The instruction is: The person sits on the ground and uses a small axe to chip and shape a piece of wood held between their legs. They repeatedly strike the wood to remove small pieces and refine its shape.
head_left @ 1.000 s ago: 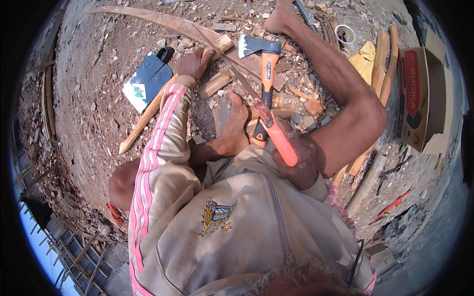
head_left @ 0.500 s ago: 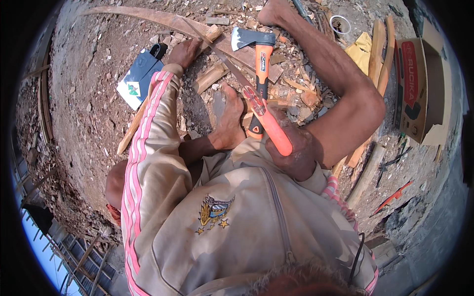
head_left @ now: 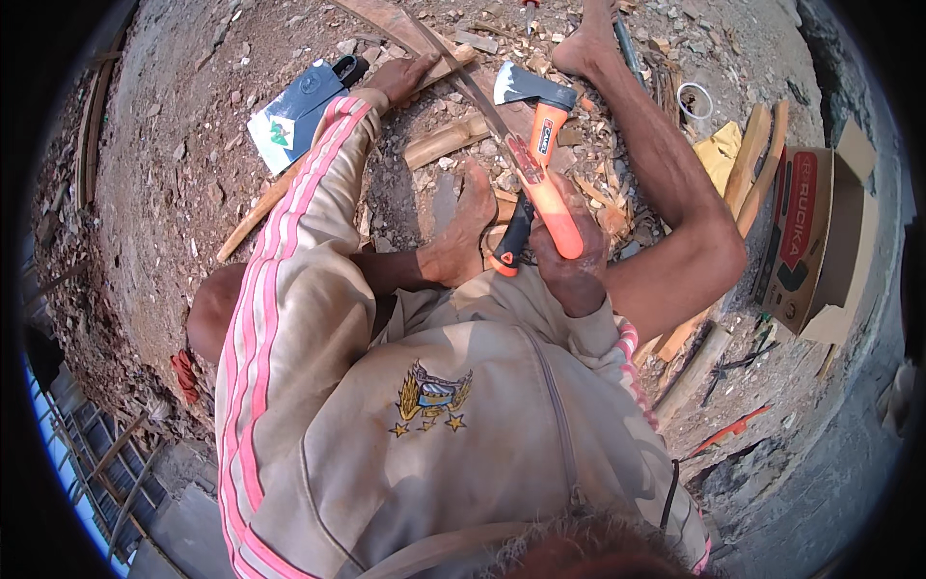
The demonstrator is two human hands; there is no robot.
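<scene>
Outdoors, my right hand [head_left: 576, 256] grips an orange-handled, long-bladed metal saw [head_left: 527, 166]; my left hand [head_left: 398, 79] clasps a brown wooden stick [head_left: 449, 65].

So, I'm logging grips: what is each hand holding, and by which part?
Right hand: the saw, by its orange handle. Left hand: the wooden stick, near its far end.

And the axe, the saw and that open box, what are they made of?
The axe: dark head, probably steel, with a shinier bare edge; smooth orange and black handle, likely plastic. The saw: thin, dull blade, probably metal; orange handle, likely plastic. The open box: cardboard, judging by its plain brown inside and bent flaps.
</scene>
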